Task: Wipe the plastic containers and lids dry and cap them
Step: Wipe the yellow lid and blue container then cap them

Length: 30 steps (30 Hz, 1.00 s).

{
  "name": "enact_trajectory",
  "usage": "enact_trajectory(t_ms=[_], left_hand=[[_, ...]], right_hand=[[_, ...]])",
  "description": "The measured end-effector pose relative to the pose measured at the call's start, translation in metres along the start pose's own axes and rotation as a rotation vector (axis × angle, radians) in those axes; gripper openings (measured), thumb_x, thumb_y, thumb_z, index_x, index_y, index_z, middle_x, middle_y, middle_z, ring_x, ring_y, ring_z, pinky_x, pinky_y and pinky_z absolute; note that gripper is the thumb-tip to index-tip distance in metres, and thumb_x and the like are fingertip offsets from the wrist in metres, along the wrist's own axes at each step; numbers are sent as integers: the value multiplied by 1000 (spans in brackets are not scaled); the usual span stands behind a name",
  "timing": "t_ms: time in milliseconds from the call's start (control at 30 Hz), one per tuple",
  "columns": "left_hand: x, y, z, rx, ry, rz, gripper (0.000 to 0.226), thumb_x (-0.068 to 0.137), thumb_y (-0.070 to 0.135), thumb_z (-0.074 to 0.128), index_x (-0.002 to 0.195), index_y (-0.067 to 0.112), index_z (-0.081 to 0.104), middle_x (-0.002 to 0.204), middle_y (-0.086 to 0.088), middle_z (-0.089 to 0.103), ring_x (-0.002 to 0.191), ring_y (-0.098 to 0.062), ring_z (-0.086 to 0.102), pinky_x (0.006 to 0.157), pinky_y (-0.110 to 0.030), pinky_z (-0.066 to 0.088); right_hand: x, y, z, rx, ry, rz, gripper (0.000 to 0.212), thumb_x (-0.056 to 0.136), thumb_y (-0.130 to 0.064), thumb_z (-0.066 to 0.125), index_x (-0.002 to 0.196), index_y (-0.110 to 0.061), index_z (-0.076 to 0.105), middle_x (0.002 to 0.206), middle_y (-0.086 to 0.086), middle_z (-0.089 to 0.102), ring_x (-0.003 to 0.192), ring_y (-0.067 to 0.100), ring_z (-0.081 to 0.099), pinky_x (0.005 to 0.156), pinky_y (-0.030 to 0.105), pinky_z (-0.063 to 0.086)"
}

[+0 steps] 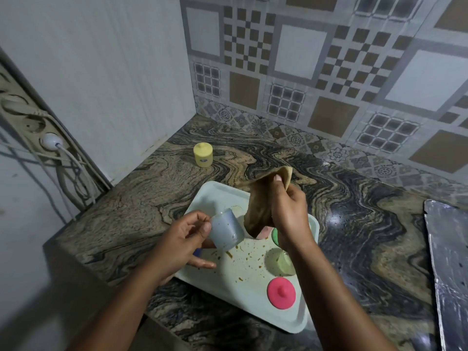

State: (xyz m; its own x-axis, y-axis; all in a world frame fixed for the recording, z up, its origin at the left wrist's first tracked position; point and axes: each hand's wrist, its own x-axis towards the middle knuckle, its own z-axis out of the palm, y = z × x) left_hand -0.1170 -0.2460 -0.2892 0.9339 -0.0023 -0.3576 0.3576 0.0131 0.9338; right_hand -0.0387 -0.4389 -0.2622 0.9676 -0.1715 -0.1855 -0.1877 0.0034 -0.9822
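The tray [217, 196] is sitting mid-frame on the counter [354, 224]. A loose lid [281, 292] is lying on its lower-right part, with an open container [279, 262] just above. A held container [226, 233] and a cloth [258, 209] are hanging over its left and middle. A capped container [202, 155] is standing on the counter at upper left, well apart.

The right hand [288, 211] gripping the brown cloth [260, 206] is hiding most of a green thing [274, 236], and the cloth is covering a pink thing [265, 230]; I cannot tell what they are. A blue piece [197, 252] is peeking out under the left hand [182, 239] holding the blue-grey cup [226, 230]. The right arm is covering part of the clear cup [278, 259]. The grey sheet [448, 249] is running off the right edge.
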Motion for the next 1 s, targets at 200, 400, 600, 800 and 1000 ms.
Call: enact_trajectory(t_ms=[200, 400, 600, 800, 1000], left_hand=[[4, 2, 12, -130, 105, -9, 13, 101, 22, 53, 95, 16, 62, 102, -16, 64, 82, -21, 74, 61, -49, 61], [4, 11, 3, -330, 33, -33, 23, 99, 19, 50, 117, 13, 63, 106, -7, 74, 87, -26, 74, 63, -43, 61], [0, 17, -3, -289, 32, 17, 17, 90, 16, 57, 103, 7, 65, 90, -4, 77, 81, -21, 76, 58, -37, 62], [0, 20, -12, -192, 107, 28, 11, 94, 15, 60, 96, 4, 63, 87, -5, 74, 78, -19, 75, 55, -34, 60], [-5, 12, -12, -258, 4, -114, 46, 84, 39, 59, 118, 8, 59, 129, -14, 57, 110, -40, 66, 71, -51, 61]], right_hand=[[-31, 22, 13, -572, -407, -417, 35, 98, -44, 43, 114, -25, 68, 84, -2, 72, 74, 20, 62, 69, 39, 47], [-26, 19, 3, -723, -637, -688, 59, 101, -20, 51, 158, -25, 35, 166, 1, 26, 152, 12, 25, 116, 26, 36], [-19, 4, -9, -627, -796, -845, 52, 101, -12, 54, 152, -16, 46, 164, -3, 34, 144, 11, 44, 110, 24, 44], [-33, 11, -34, -532, -807, -873, 29, 94, 9, 52, 114, 1, 72, 101, 17, 77, 138, 17, 53, 110, 22, 43], [-42, 20, -35, 99, -450, -83, 36, 101, -24, 55, 75, -16, 78, 72, 4, 75, 70, 16, 70, 71, 28, 54]])
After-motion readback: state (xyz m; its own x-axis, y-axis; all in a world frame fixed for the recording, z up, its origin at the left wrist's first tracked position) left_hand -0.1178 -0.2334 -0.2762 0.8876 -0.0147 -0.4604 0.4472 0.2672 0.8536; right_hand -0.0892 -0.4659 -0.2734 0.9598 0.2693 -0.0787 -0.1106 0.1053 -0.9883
